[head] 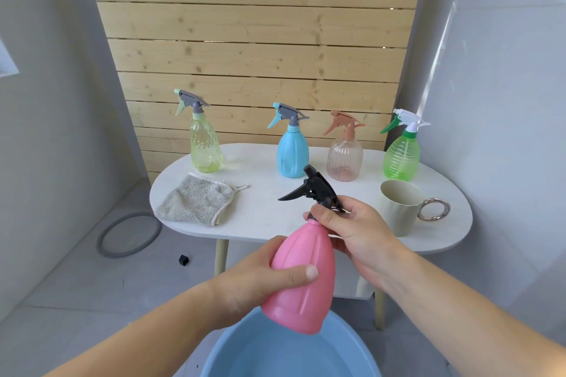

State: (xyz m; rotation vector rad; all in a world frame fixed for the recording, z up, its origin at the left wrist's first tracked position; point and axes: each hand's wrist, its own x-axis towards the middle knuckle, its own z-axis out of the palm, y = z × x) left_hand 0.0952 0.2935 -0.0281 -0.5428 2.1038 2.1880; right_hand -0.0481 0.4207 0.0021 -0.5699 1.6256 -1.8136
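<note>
A pink spray bottle (301, 278) is held tilted at lower centre of the frame, in front of the table (269, 208) and directly above a blue basin (232, 346) that is cut off by the bottom edge. Its body is gripped by the left hand (260, 281), with the thumb laid across the front. Its neck, just under the black trigger head (315, 190), is pinched by the curled fingers and thumb of the right hand (355, 223). The bottle is opaque, so its contents are hidden. Whether water lies in the basin cannot be told for certain.

Four more spray bottles are stood upright in a row along the far side of the table, well apart from one another. A translucent yellow-green bottle (205, 147) with a grey and mint head is seen at left of centre. A solid blue bottle (292, 153) is placed at centre, and a clear ribbed rose-tinted bottle (344, 159) with a tan head just right of it. A translucent green bottle (401, 159) with a white and green head is set furthest right. No liquid level can be made out in the see-through ones.

A cream cup (395, 211) with a shiny ring handle is set at the right of the table, its inside partly hidden by its own wall. A grey cloth (196, 200) is laid flat at the table's left end.
</note>
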